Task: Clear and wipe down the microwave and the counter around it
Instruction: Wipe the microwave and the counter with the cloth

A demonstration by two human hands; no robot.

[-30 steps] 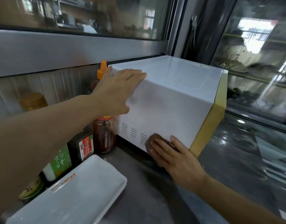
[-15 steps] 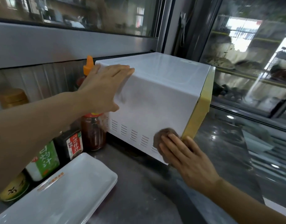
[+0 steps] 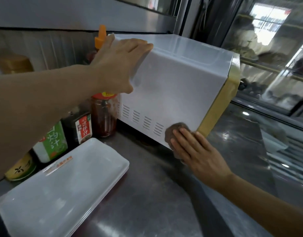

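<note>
White sheet-metal casing of the microwave (image 3: 173,86), seen from its left side; the yellow front faces right, and the appliance stands on the grey steel counter (image 3: 147,194) against the back wall. Your left hand (image 3: 118,65) lies flat over the rear top corner, fingers straight and spread, bracing the casing and gripping nothing. Your right hand (image 3: 197,151) presses a brown cloth (image 3: 174,132) against the lower front corner of the side panel with straight fingers, just past the last vent slots.

Compared with a second ago, the cloth has travelled forward along the bottom edge, from beside the vents to nearly touching the yellow front trim, while the bracing hand has kept its place. That suggests one low pass along the side panel is about finished; the upper part of the panel, the top and the front likely remain, as does the counter.

Still uncleared at left: a white tray (image 3: 61,185) on the counter, a red-lidded jar (image 3: 103,115) just beside the microwave's rear, a dark sauce bottle (image 3: 80,127), a green-labelled bottle (image 3: 51,142) and an orange-capped bottle (image 3: 101,38) behind.
</note>
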